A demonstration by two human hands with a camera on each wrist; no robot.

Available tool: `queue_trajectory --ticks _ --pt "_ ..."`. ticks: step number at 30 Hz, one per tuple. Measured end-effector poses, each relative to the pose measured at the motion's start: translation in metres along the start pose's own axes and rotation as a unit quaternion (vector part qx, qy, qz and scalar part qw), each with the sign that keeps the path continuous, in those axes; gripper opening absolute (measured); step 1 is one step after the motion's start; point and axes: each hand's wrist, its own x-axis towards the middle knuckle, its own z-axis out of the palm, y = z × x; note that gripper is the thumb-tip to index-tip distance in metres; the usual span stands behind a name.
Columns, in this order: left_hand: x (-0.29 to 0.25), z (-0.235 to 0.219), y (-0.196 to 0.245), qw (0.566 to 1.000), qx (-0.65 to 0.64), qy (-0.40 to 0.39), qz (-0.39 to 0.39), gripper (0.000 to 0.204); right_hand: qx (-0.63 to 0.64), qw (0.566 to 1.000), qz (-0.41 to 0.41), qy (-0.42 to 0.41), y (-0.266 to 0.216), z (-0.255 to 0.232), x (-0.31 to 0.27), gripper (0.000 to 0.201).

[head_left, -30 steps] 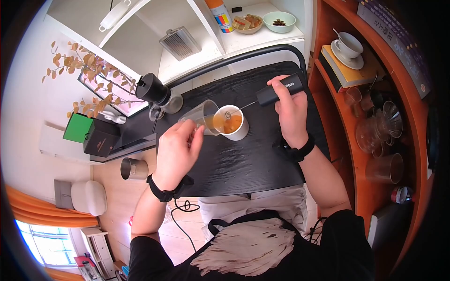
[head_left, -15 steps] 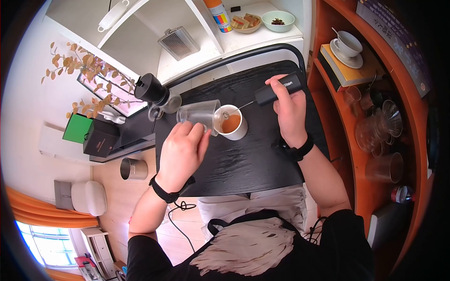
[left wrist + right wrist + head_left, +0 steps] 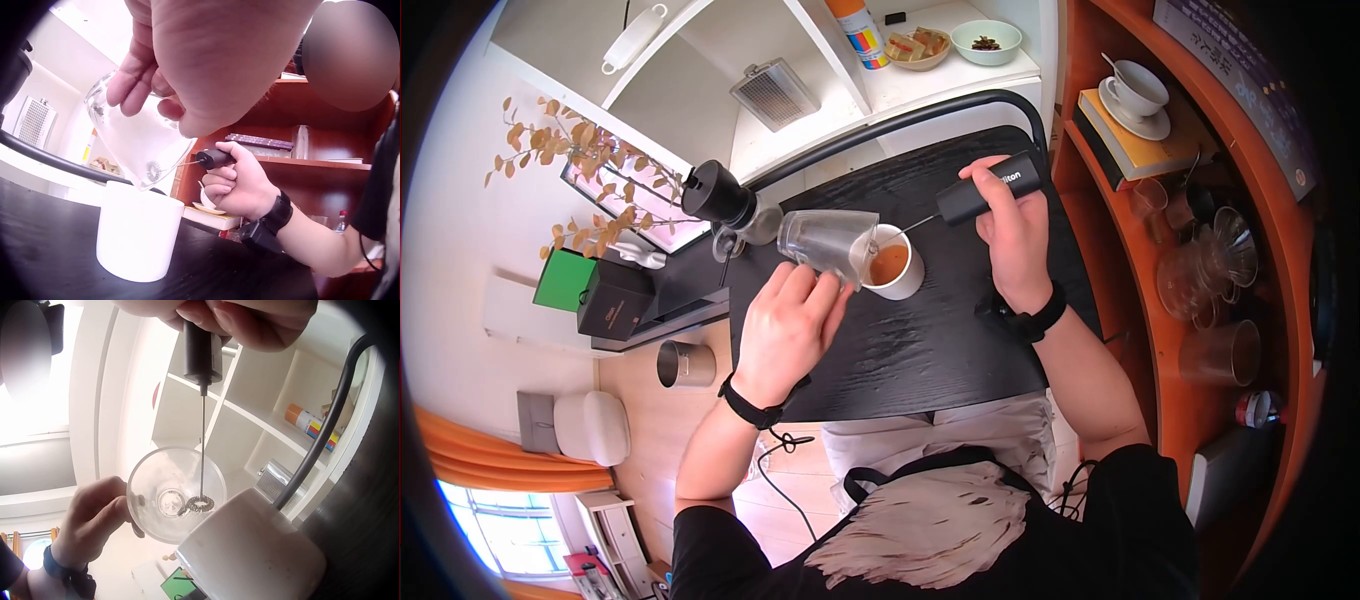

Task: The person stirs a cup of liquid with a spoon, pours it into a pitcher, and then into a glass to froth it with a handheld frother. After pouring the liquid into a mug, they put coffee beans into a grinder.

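My left hand (image 3: 785, 325) grips a clear glass (image 3: 828, 240) with curled fingers and tips it on its side, its mouth touching the rim of the white cup (image 3: 894, 270). The glass looks empty now; only small drops show on its wall in the left wrist view. My right hand (image 3: 1012, 235) is closed around the black frother (image 3: 987, 188). Its thin rod points left, and the coil hangs just above the cup, in front of the mouth of the glass. The cup is plain and white, with orange-brown liquid inside. It stands near the far left part of the black table (image 3: 960, 340). At the far left corner of the table is a black grinder (image 3: 718, 195). To the right are red-brown shelves (image 3: 1140, 250) with glassware and a cup on a saucer (image 3: 1138, 95). Beyond the table stands a white shelf (image 3: 920, 85) with two bowls.
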Motion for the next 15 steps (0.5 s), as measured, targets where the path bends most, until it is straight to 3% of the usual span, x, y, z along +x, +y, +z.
queue_trajectory --ticks 15 --pt "-0.0052 0.0022 0.0001 1.000 0.018 -0.007 0.006 0.021 0.004 1.000 0.005 -0.008 0.0008 0.0005 -0.0001 0.016"
